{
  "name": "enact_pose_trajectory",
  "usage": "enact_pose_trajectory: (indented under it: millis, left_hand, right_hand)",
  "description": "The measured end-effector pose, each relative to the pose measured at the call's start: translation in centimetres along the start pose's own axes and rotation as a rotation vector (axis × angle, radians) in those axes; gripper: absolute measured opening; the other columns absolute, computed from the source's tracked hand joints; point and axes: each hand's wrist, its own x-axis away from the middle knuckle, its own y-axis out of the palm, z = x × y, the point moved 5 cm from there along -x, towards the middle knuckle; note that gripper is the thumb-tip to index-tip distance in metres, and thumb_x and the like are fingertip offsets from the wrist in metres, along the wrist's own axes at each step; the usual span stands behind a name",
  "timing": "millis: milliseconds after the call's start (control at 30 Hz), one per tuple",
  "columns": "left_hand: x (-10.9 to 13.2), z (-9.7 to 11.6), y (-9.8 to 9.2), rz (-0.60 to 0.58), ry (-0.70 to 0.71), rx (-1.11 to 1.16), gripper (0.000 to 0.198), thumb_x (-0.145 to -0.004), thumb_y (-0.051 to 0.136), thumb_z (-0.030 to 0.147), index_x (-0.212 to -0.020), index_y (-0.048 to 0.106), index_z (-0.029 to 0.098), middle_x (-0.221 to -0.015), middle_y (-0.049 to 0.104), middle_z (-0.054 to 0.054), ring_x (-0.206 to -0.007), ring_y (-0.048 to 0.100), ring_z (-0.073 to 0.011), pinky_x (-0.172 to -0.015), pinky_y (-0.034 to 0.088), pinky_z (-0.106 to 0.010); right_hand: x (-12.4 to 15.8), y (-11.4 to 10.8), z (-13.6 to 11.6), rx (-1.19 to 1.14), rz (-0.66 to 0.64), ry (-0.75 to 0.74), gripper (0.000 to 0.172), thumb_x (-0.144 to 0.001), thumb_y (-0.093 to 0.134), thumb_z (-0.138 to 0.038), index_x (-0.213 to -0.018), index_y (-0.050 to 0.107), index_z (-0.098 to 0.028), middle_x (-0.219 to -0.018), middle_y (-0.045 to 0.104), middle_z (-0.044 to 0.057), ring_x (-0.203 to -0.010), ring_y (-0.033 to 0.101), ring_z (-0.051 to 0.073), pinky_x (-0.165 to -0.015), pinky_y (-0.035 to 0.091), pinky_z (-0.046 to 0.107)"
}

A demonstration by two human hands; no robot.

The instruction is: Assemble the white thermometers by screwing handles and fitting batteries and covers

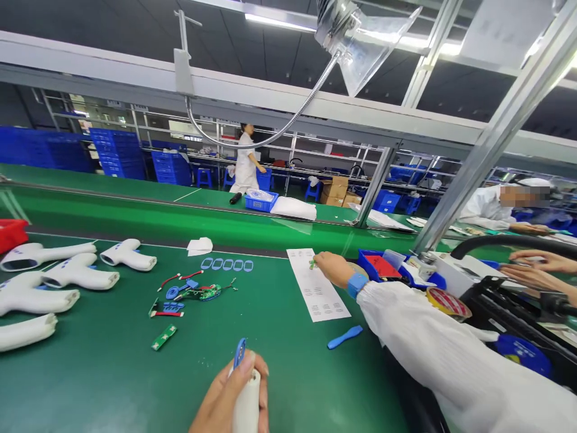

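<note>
My left hand [234,391] is wrapped round a white plastic device housing [247,402] at the bottom centre. Under its thumb, a blue plastic ring-shaped piece [240,352] sticks up from the housing. My right hand [333,269] is stretched out over a printed white sheet [318,300], fingertips pinched at a small green piece [312,263], too small to name. A blue plastic pry tool [345,337] lies below the sheet. Left of centre are a green circuit board [210,292] with wires and blue parts, and a small green board strip [164,337].
Several white gun-shaped housings [81,270] lie at left near a red bin [12,233]. Blue frames [226,264] line the back. At right stand blue bins [378,264], a tape roll [448,302] and black equipment [505,313]. Another person's hands [541,267] are at the far right.
</note>
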Motion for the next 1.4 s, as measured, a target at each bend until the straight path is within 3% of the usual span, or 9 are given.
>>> enact_pose_trajectory:
  millis: [133, 233, 367, 500, 667, 800, 1000, 1200, 1400]
  left_hand:
    - [-0.3, 0.1, 0.6, -0.119, 0.022, 0.068, 0.046, -0.069, 0.062, 0.063, -0.072, 0.05, 0.019, -0.052, 0.051, 0.005, -0.038, 0.046, -0.0079, -0.041, 0.038, -0.02]
    - [-0.5, -0.1, 1.1, -0.167, 0.015, 0.103, 0.045, -0.071, 0.06, 0.062, -0.074, 0.048, 0.019, -0.052, 0.051, 0.006, -0.038, 0.045, -0.0079, -0.041, 0.04, -0.02]
    - [-0.3, -0.4, 1.3, -0.151, 0.004, 0.09, 0.045, -0.071, 0.061, 0.061, -0.077, 0.048, 0.018, -0.054, 0.053, 0.005, -0.038, 0.047, -0.008, -0.04, 0.041, -0.02]
    - [0.2, -0.5, 1.5, -0.148, -0.001, 0.044, 0.049, -0.069, 0.061, 0.064, -0.076, 0.048, 0.017, -0.055, 0.055, 0.003, -0.038, 0.048, -0.0084, -0.038, 0.041, -0.02]
    - [0.5, -0.7, 1.5, -0.134, -0.034, -0.043, 0.051, -0.068, 0.063, 0.062, -0.087, 0.049, 0.017, -0.055, 0.055, 0.003, -0.041, 0.049, -0.0081, -0.041, 0.043, -0.019]
    - [0.5, -0.8, 1.6, -0.139, -0.026, -0.053, 0.055, -0.068, 0.064, 0.061, -0.098, 0.047, 0.018, -0.057, 0.056, 0.004, -0.043, 0.05, -0.0082, -0.043, 0.043, -0.019]
    - [0.5, -0.8, 1.9, -0.178, 0.009, -0.006, 0.047, -0.071, 0.061, 0.062, -0.08, 0.046, 0.018, -0.055, 0.054, 0.004, -0.041, 0.049, -0.0078, -0.04, 0.042, -0.018]
    - [0.8, -0.4, 2.0, -0.208, 0.021, 0.03, 0.046, -0.072, 0.061, 0.061, -0.08, 0.047, 0.017, -0.056, 0.055, 0.004, -0.04, 0.05, -0.0074, -0.041, 0.043, -0.018]
    - [0.9, -0.5, 2.0, -0.158, -0.01, 0.032, 0.054, -0.064, 0.066, 0.064, -0.083, 0.048, 0.017, -0.053, 0.056, 0.004, -0.04, 0.051, -0.0082, -0.04, 0.044, -0.019]
  right_hand:
    - [4.2, -4.0, -4.7, -0.275, 0.105, -0.051, 0.033, -0.096, 0.034, -0.034, -0.098, 0.06, -0.013, -0.088, 0.065, 0.006, -0.08, 0.062, 0.016, -0.07, 0.05, 0.028]
    - [8.0, -5.7, -8.9, -0.696, 0.025, -0.139, 0.035, -0.092, 0.04, -0.045, -0.094, 0.061, -0.016, -0.077, 0.065, 0.002, -0.069, 0.06, 0.014, -0.059, 0.048, 0.025]
    - [10.7, -5.8, -12.5, -1.185, -0.11, -0.169, 0.026, -0.084, 0.056, -0.042, -0.087, 0.063, -0.017, -0.076, 0.063, 0.001, -0.071, 0.056, 0.014, -0.067, 0.045, 0.026]
    - [11.1, -5.0, -13.8, -1.239, -0.174, -0.19, 0.021, -0.085, 0.056, -0.038, -0.087, 0.062, -0.018, -0.078, 0.062, 0.001, -0.073, 0.054, 0.014, -0.069, 0.043, 0.026]
    - [11.6, -6.3, -14.3, -1.019, -0.102, -0.264, 0.017, -0.085, 0.056, -0.032, -0.082, 0.064, -0.018, -0.074, 0.061, 0.001, -0.07, 0.051, 0.014, -0.065, 0.04, 0.026]
    - [12.0, -6.7, -14.5, -1.037, -0.149, -0.263, 0.015, -0.085, 0.055, -0.03, -0.082, 0.065, -0.019, -0.078, 0.062, 0.001, -0.072, 0.052, 0.015, -0.068, 0.042, 0.027]
    - [12.1, -5.9, -13.8, -1.121, -0.159, -0.172, 0.016, -0.081, 0.06, -0.033, -0.085, 0.067, -0.019, -0.084, 0.06, 0.004, -0.078, 0.054, 0.017, -0.069, 0.043, 0.03]
    - [12.8, -5.0, -14.4, -1.513, -0.182, -0.046, 0.031, -0.082, 0.06, -0.04, -0.103, 0.045, -0.022, -0.082, 0.065, 0.001, -0.081, 0.06, 0.015, -0.079, 0.044, 0.033]
    - [13.3, -4.9, -14.9, -1.325, -0.114, -0.102, 0.019, -0.085, 0.056, -0.037, -0.09, 0.055, -0.018, -0.083, 0.061, 0.003, -0.078, 0.057, 0.015, -0.072, 0.044, 0.029]
